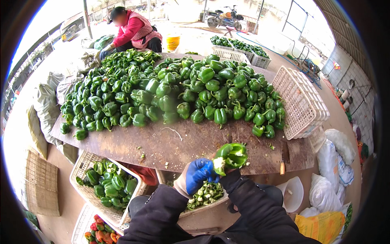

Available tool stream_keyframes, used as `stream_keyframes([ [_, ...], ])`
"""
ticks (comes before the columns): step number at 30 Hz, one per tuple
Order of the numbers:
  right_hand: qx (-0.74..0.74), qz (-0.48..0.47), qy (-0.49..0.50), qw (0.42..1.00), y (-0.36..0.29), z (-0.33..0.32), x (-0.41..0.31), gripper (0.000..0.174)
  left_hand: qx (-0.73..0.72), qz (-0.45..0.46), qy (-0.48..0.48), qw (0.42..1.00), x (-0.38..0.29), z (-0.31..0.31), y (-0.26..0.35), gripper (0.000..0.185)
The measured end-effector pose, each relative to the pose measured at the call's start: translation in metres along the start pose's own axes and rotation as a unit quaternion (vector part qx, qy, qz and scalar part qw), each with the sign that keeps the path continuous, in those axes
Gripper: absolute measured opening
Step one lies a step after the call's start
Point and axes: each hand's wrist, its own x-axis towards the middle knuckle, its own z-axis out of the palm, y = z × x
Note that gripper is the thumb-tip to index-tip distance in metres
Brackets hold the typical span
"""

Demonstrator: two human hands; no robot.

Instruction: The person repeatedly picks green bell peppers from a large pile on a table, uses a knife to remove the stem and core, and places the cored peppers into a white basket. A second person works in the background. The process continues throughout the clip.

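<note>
My left hand [200,176], in a blue-coated glove, is closed on a pale, seedy pepper core [219,166] with green at its lower end. Right beside the core, a green bell pepper [234,155] shows its hollow inside. It is held at the end of my right sleeve [234,181]; the right hand itself is mostly hidden behind the pepper. Both hands are over the near edge of a brown board table [195,146]. Below them, cut cores and stems [204,196] fill a crate. A large heap of green bell peppers [170,94] covers the table's far part.
A wooden-handled knife [283,155] lies at the table's near right, beside a tilted plastic crate [300,103]. On the lower left stands a crate [76,170] of green peppers, above another with red peppers [102,231]. Across the table, a person [137,30] bends over sacks.
</note>
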Motion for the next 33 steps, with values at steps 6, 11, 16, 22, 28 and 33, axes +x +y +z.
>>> stream_keyframes([
  [6, 0.252, 0.017, 0.040, 0.967, -0.017, -0.013, 0.015, 0.027, -0.048, 0.001, 0.022, 0.999, -0.004, -0.011, -0.005, 0.043],
  [11, 0.129, 0.015, 0.125, 0.984, -0.040, -0.044, 0.032, 0.021, -0.059, 0.000, 0.077, 0.995, -0.008, -0.023, -0.012, 0.045],
  [16, 0.128, 0.013, 0.246, 0.961, -0.007, -0.077, 0.073, 0.016, -0.015, -0.042, 0.092, 0.995, -0.015, -0.024, -0.005, 0.042],
  [22, -0.148, -0.059, 0.323, 0.933, 0.022, -0.088, 0.096, 0.056, 0.096, -0.120, 0.019, 0.988, -0.026, 0.006, 0.003, 0.042],
  [28, -0.548, -0.089, 0.125, 0.822, 0.053, -0.039, 0.121, 0.082, 0.581, -0.160, -0.181, 0.777, -0.029, 0.010, 0.003, 0.020],
  [33, -0.669, -0.096, 0.017, 0.737, 0.080, 0.010, 0.142, 0.103, 0.637, -0.213, -0.199, 0.713, -0.036, 0.009, -0.007, 0.020],
])
